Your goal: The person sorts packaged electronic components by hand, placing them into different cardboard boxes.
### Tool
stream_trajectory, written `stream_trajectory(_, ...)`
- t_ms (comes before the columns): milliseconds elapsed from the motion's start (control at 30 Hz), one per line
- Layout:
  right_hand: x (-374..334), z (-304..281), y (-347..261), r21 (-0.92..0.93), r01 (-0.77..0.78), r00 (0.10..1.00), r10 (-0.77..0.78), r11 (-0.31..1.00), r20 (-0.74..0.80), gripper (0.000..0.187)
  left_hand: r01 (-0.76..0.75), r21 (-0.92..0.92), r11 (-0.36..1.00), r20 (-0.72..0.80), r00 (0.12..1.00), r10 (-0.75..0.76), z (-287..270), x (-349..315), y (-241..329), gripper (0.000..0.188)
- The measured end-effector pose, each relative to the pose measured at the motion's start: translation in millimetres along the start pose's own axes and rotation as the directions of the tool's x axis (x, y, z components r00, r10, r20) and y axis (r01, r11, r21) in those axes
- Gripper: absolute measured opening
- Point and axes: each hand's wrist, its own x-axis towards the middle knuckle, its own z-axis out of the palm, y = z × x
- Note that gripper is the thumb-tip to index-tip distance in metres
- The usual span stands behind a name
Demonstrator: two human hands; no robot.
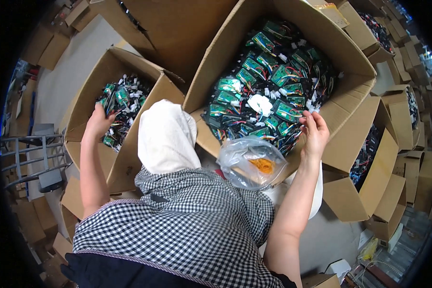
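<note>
Now the left hand touches circuit boards, grip unclear; the right hand hovers half-open.

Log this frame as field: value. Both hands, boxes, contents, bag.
Left hand: in the left box, at its boards; grip unclear
Right hand: over the near right part of the big box, fingertips close together; any hold unclear
Left box: open, green boards with wires and white connectors
Big box: open, more green boards, wired
Bag: clear plastic, at the big box's near side, orange strands inside
</note>
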Motion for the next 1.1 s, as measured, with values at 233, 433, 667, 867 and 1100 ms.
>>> stream_trajectory(233, 194, -30, 37, -0.803, 0.213, 0.817, -0.553, 0.556, -0.166, 0.051, -0.288, -0.839, 0.461, 0.061, 0.793, 0.607, 12, 26, 205, 0.034)
stream_trajectory(433, 256, -22, 25, -0.949, 0.03, 0.935, -0.344, 0.315, -0.085, 0.055, 0.422, -0.882, 0.21, 0.471, 0.764, 0.441, 92, 121, 419, 0.057)
stream_trajectory(667, 225, -4, 17, -0.972, -0.1, 0.928, -0.332, 0.214, -0.168, 0.041, 0.184, -0.976, -0.114, 0.189, 0.982, -0.03, 152, 165, 498, 0.037)
stream_trajectory(867, 142, 16, 1, -0.426, 0.434, 0.855, -0.512, 0.794, -0.084, 0.026, -0.025, -0.921, -0.389, -0.23, 0.842, 0.488, 89, 86, 431, 0.018)
stream_trajectory(1100, -80, 70, -20, 0.505, -0.162, 0.887, -0.1, 0.848, 0.452, 0.036, -0.506, -0.863, 0.008, -0.392, 0.679, 0.621, 56, -80, 328, 0.033)
